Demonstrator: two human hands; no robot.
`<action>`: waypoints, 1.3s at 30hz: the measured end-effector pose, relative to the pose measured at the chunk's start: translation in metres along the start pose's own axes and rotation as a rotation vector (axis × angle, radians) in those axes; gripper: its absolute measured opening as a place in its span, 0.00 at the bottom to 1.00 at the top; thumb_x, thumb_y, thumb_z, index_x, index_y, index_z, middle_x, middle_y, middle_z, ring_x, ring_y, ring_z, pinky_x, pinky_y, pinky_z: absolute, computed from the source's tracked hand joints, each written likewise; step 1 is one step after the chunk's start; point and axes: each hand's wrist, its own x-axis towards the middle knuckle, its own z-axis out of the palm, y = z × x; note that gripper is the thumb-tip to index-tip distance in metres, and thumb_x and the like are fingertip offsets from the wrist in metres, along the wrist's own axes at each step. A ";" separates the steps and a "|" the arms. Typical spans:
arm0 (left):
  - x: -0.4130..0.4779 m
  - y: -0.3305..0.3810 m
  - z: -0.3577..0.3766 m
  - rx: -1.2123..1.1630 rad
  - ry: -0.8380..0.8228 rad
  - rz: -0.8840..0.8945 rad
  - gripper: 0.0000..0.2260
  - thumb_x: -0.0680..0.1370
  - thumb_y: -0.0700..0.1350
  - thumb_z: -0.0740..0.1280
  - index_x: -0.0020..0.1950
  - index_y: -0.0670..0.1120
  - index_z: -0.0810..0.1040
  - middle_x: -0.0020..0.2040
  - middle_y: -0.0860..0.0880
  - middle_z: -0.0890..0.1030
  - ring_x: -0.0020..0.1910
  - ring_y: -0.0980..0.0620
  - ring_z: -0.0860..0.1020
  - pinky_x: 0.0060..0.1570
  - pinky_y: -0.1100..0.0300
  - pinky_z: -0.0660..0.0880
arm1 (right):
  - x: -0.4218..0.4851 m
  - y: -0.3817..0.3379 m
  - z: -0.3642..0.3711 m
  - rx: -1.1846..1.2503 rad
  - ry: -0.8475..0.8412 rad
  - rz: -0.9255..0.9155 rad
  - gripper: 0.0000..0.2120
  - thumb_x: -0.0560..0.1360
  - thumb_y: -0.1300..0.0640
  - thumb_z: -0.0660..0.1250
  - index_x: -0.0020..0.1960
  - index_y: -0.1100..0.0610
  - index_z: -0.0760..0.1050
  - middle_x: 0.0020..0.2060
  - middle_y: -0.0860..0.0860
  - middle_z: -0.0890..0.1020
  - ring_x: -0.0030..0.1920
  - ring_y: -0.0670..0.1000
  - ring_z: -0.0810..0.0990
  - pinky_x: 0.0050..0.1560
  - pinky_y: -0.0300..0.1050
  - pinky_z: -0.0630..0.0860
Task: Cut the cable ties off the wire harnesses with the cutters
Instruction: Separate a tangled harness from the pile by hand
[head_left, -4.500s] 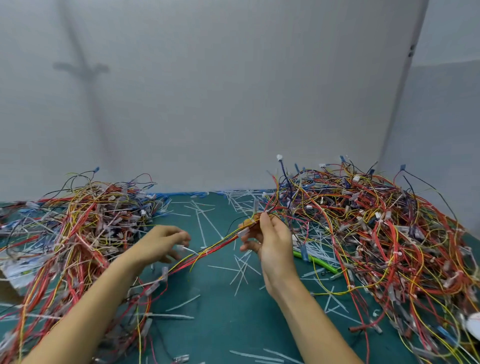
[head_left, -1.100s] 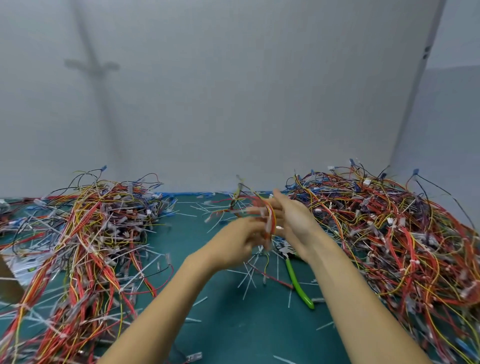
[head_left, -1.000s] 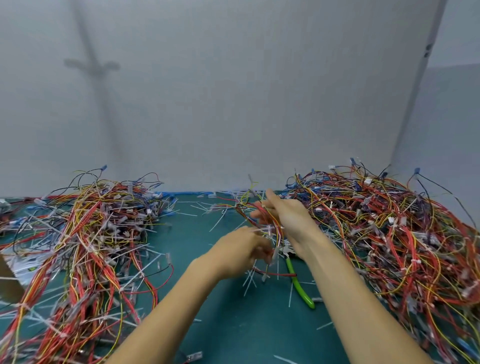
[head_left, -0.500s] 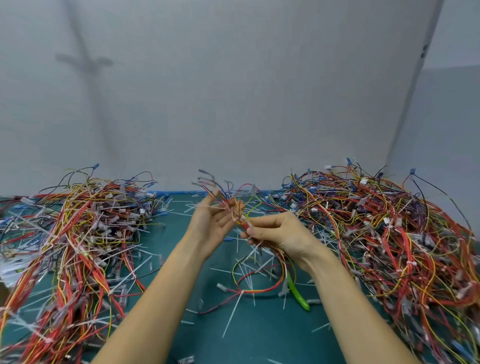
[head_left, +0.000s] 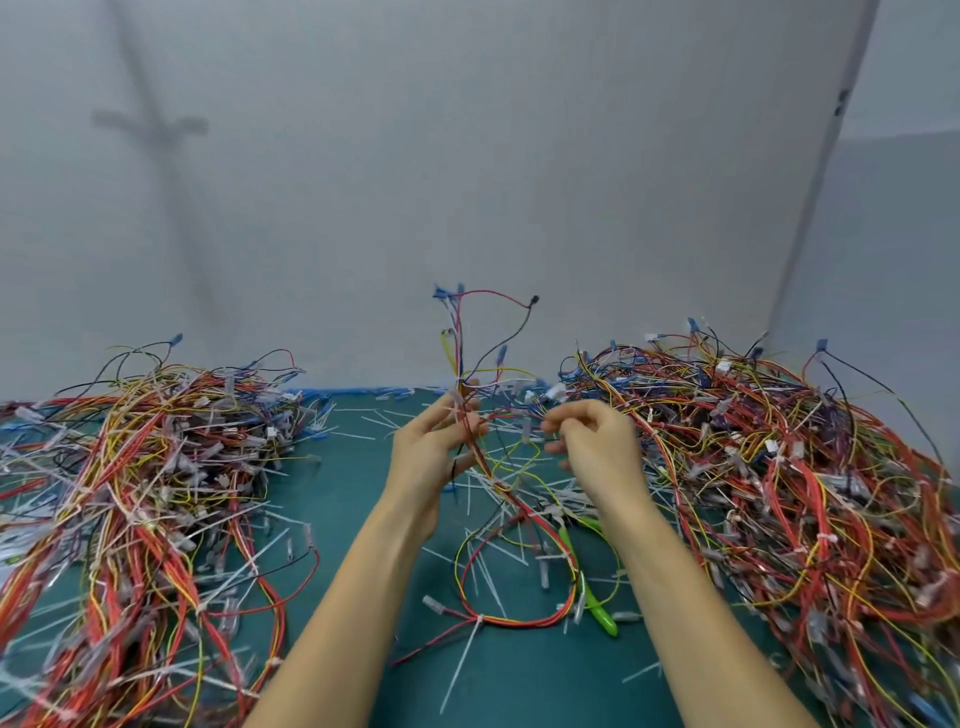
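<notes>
- Currently the left hand (head_left: 431, 457) grips one wire harness (head_left: 522, 621) by its trunk. The fingers are curled round the bundle, so its branch ends stand upright above the fist.
- The right hand (head_left: 597, 447) hovers just beside it with fingers curled toward a thin branch. Whether it pinches that wire or holds nothing, I cannot tell.
- Below the left hand, the harness drops to the tabletop (head_left: 519, 686) and lies in a loop between the two forearms, toward the near edge.
- One cable tie (head_left: 478, 619) sits on the near side of the loop, its white tail pointing at the near edge. It looks uncut.
- The green-handled cutters (head_left: 597, 608) lie on the tabletop against the loop's right side, just inside the right forearm. Their long axis runs roughly far to near.
- Neither hand holds the cutters. The right hand is nearer, and I judge it would have to draw back toward the near edge to fetch them.
- Farther out, cut tie tails (head_left: 488, 571) litter the middle of the tabletop. A left heap (head_left: 145, 493) and a right heap (head_left: 779, 467) of harnesses crowd the side edges.
</notes>
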 end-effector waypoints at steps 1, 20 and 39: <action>0.000 0.000 0.002 0.018 0.009 0.017 0.13 0.76 0.35 0.69 0.54 0.52 0.83 0.47 0.55 0.84 0.43 0.59 0.82 0.37 0.66 0.78 | 0.001 -0.002 0.002 0.048 0.032 -0.038 0.13 0.79 0.64 0.60 0.42 0.52 0.79 0.40 0.47 0.84 0.38 0.46 0.81 0.40 0.42 0.74; 0.003 0.045 0.014 0.373 -0.344 0.199 0.27 0.71 0.25 0.68 0.65 0.49 0.79 0.53 0.47 0.85 0.46 0.52 0.82 0.53 0.62 0.79 | 0.011 -0.029 0.011 -0.168 -0.071 -0.342 0.08 0.72 0.44 0.73 0.47 0.46 0.85 0.46 0.41 0.84 0.57 0.50 0.78 0.56 0.52 0.75; 0.005 0.048 0.011 0.363 -0.114 0.197 0.04 0.76 0.41 0.72 0.49 0.47 0.84 0.42 0.47 0.84 0.41 0.55 0.80 0.43 0.65 0.77 | 0.015 -0.036 0.004 -0.177 -0.126 -0.361 0.06 0.74 0.55 0.73 0.50 0.55 0.86 0.39 0.42 0.83 0.35 0.33 0.78 0.35 0.25 0.71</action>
